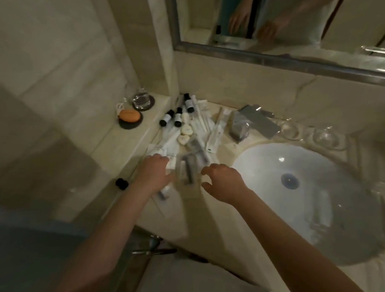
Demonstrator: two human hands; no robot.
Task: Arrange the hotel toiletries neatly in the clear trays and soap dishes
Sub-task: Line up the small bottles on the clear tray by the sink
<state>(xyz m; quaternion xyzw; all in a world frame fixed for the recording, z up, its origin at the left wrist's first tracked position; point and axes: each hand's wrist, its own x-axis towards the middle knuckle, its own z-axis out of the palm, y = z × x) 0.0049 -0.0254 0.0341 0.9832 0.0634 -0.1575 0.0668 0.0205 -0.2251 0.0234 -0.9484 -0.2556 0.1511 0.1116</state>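
Note:
A heap of hotel toiletries (195, 127) lies on the marble counter, left of the sink. In it are small black-capped bottles (178, 119), round white soaps (184, 139) and long white sachets (215, 133). My left hand (155, 174) is palm down on the white packets at the near edge of the heap. My right hand (222, 181) hovers beside it with its fingers curled and nothing in them. A clear packet with a dark item inside (187, 174) sits blurred between my hands. Two clear soap dishes (288, 129) (327, 137) stand behind the basin.
The white basin (298, 187) fills the right side, with the chrome tap (254, 122) behind it. On the raised left ledge are a glass (142, 100) and an orange soap on a dark coaster (129, 116). A mirror (286, 27) hangs above.

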